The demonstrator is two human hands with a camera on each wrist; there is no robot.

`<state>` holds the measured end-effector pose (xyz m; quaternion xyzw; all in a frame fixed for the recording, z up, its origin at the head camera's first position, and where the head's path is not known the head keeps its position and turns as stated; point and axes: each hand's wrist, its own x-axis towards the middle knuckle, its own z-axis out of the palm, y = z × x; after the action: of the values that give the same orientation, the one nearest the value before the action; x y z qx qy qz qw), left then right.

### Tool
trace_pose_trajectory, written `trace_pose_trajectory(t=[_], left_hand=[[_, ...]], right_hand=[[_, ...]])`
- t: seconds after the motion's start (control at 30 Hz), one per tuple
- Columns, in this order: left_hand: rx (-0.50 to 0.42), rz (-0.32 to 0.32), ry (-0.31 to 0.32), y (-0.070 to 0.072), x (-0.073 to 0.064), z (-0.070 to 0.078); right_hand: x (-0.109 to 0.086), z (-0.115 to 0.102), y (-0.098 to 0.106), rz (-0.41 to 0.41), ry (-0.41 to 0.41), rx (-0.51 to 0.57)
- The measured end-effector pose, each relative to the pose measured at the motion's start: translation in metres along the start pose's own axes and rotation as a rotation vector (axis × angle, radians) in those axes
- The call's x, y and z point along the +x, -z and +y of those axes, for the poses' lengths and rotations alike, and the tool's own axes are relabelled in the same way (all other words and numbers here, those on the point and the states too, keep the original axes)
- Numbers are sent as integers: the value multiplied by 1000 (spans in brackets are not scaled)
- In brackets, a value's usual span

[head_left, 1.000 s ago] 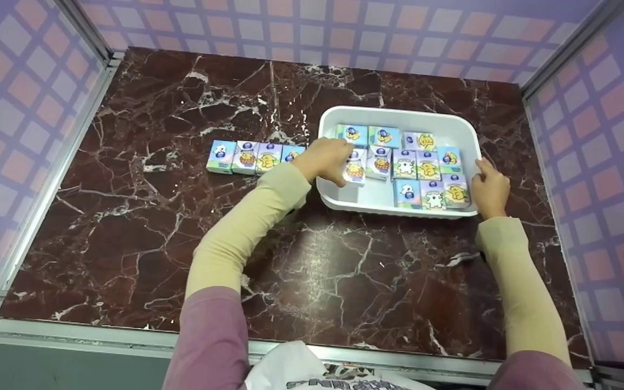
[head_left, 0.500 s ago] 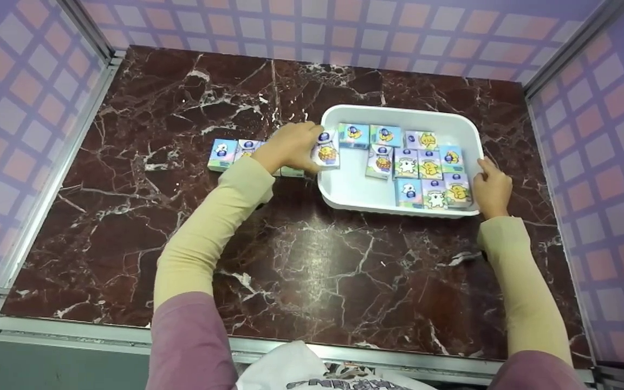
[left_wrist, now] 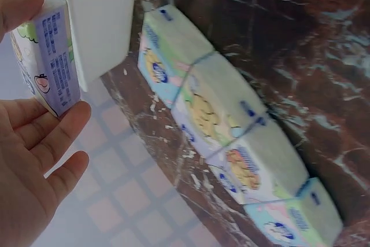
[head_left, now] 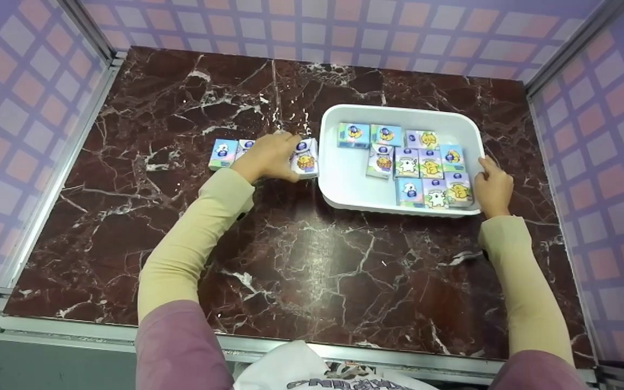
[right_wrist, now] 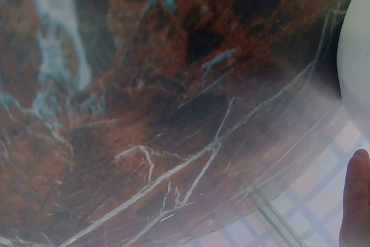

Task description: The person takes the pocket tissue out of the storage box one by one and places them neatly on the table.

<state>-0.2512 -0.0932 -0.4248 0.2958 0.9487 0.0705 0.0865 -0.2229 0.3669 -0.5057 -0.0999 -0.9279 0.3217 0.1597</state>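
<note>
In the head view my left hand (head_left: 270,156) holds a small pocket tissue pack (head_left: 305,163), printed with a yellow cartoon figure, just outside the tray's left wall. The left wrist view shows the thumb on one end of this pack (left_wrist: 55,56) and fingertips at the other. A row of similar packs (left_wrist: 222,114) lies end to end on the table, partly hidden by the left hand in the head view. My right hand (head_left: 494,187) grips the right rim of the white tray (head_left: 347,187). Several more packs (head_left: 407,163) lie inside it, mostly toward the right.
The dark red marble table (head_left: 312,281) extends around the tray and row. Purple checked panels (head_left: 344,32) stand at the back and both sides. A metal rail (head_left: 73,333) runs along the front edge.
My left hand has lifted one tissue pack from the tray's left part, over its left wall, to the right end of the row. The right hand has stayed at the rim.
</note>
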Motion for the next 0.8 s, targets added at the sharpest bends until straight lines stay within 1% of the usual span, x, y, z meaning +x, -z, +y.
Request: trace_pose_trajectory(t=[0.07,0.23,0.3,0.4,0.53,0.7,0.8], left_hand=[[-19,-12,9,-5,-2,-3],[-28,-29,21,-19,-9,-10],[-15,-45,20,-24,-12,-11],[11,-85,17,-31,-15,-11],[71,-120,-7,-41,-17,-9],[125,-110,-64,-51,-18,-9],[151,-105,-72,-55,-19,-10]], right_hand=[[0,0,0,-4,-4,-1],[-1,1,0,-5,-8,-4],[-1,1,0,-3,-11,-3],[-1,1,0,-4,-18,-1],[-1,1,0,-4,-19,-4],[0,1,0,3,-7,-11],[0,0,0,4,1,-15]])
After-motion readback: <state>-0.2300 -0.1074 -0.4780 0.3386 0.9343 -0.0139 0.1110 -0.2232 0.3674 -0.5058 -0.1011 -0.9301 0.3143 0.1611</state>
